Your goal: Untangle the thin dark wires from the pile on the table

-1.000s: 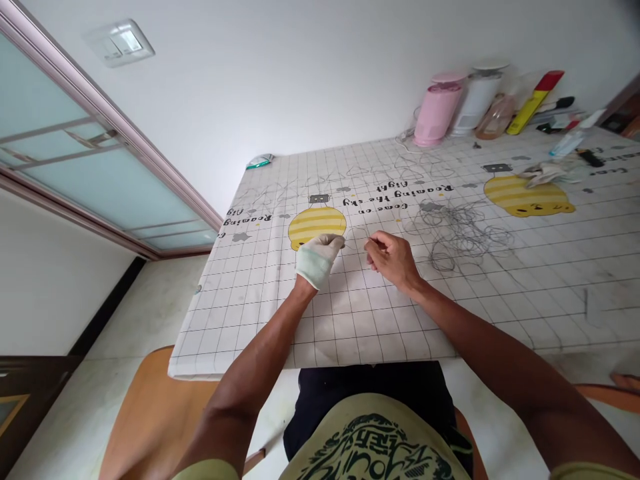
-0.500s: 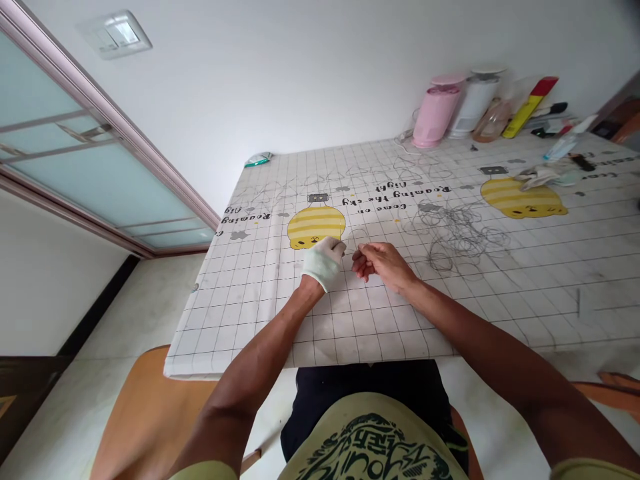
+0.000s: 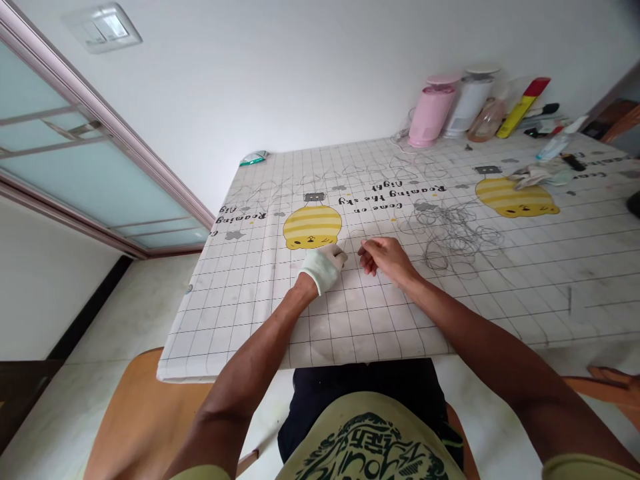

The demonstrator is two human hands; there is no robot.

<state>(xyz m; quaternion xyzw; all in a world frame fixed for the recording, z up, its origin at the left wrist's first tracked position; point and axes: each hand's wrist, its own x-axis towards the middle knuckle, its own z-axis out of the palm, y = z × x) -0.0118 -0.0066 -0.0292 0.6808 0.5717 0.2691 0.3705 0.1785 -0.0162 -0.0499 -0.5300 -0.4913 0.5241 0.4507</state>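
Note:
My left hand (image 3: 326, 265), in a pale work glove, is closed just below the left yellow balloon print; what its fingers hold is too small to make out. A short gap to the right, my bare right hand (image 3: 383, 257) has thumb and forefinger pinched together, the other fingers curled, on something I cannot make out. Thin dark thread (image 3: 457, 233) lies in a loose tangle on the tablecloth (image 3: 350, 327) to the right of that hand. Fainter loops of thread run across the cloth behind both hands.
A pink cylinder (image 3: 431, 113), a white cylinder (image 3: 467, 107), a bottle (image 3: 486, 121) and a yellow-red box (image 3: 523, 110) stand at the back right. Nearer lie a crumpled glove (image 3: 537, 176) and a clear bottle (image 3: 557, 143). A green-white packet (image 3: 254, 159) lies at the back left corner.
The gap between my hands has widened a little, with my right hand farther to the right. The whole view has shifted slightly.

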